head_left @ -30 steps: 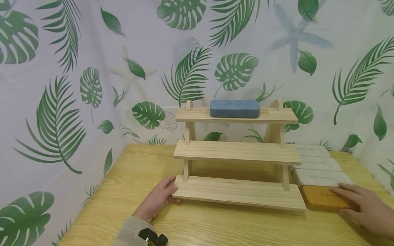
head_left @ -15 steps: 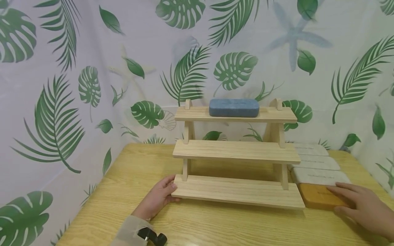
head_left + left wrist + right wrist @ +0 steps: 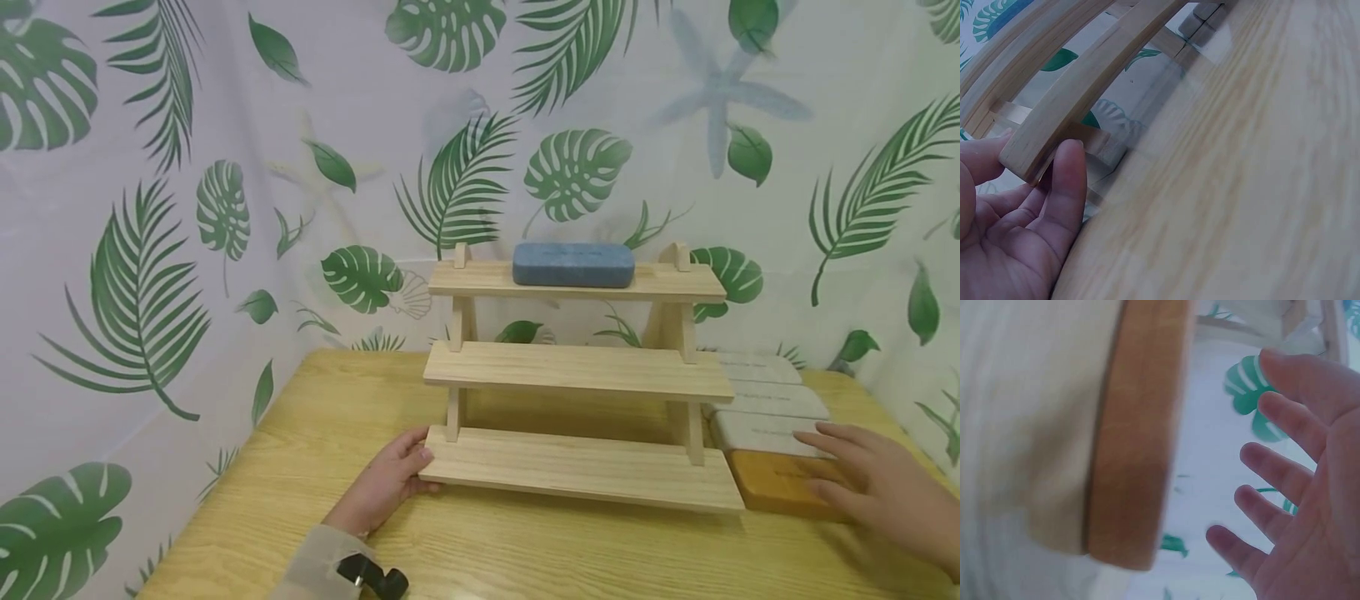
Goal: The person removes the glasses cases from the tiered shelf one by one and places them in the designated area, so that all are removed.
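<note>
My left hand [image 3: 387, 483] grips the left end of the bottom board of a three-step wooden stand [image 3: 577, 367]. In the left wrist view the thumb lies on top of the board [image 3: 1054, 119] and the fingers bend beneath it. At the right, my right hand [image 3: 881, 487] hovers over an orange rounded box [image 3: 780, 483] with a faint line of print. Its fingers are spread, and the right wrist view has the hand [image 3: 1304, 469] apart from the orange box [image 3: 1141, 437]. A blue rounded box [image 3: 573, 265] sits on the top board.
Several pale grey rounded boxes [image 3: 776, 431] lie in a row behind the orange one, partly hidden by the stand. Everything stands on a wood-grain table [image 3: 360, 392]. A leaf-patterned white cloth [image 3: 352, 217] hangs behind and at both sides.
My right hand has lifted off the orange box, its fingers spreading. The left hand keeps its grip on the stand, and the stand has not moved.
</note>
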Demonstrator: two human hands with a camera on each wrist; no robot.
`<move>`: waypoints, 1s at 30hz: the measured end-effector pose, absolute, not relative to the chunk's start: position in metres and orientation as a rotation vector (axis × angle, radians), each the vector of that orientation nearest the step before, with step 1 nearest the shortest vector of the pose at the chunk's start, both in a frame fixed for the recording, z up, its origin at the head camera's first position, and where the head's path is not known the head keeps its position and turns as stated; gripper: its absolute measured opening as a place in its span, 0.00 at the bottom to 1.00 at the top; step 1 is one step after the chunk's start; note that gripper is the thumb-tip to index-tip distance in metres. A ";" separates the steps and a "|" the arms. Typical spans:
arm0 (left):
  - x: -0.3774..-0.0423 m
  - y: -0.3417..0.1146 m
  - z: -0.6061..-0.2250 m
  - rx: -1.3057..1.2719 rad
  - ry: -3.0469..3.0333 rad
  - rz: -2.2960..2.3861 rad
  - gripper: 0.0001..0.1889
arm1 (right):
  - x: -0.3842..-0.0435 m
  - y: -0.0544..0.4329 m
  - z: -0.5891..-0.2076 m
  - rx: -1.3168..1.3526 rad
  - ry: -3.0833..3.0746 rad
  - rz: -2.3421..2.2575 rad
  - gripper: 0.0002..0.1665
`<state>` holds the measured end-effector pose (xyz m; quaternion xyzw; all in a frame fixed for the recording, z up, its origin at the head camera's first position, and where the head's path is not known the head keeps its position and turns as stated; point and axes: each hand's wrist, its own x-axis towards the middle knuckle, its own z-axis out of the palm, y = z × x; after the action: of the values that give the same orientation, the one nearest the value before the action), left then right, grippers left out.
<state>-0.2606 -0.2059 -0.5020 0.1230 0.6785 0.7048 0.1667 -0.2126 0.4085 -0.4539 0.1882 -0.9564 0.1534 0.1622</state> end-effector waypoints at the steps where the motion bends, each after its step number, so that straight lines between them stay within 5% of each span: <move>1: -0.261 -0.206 -0.502 0.353 1.932 2.007 0.31 | -0.213 0.405 -0.450 0.523 -2.745 0.450 0.33; 30: -0.264 -0.207 -0.504 0.343 1.901 2.009 0.33 | -0.231 0.328 -0.373 0.677 -2.689 0.554 0.39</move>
<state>-0.2637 -0.2067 -0.5038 0.1210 0.6715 0.7095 0.1762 -0.2307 0.3277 -0.3726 0.2365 -0.9393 0.1934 0.1562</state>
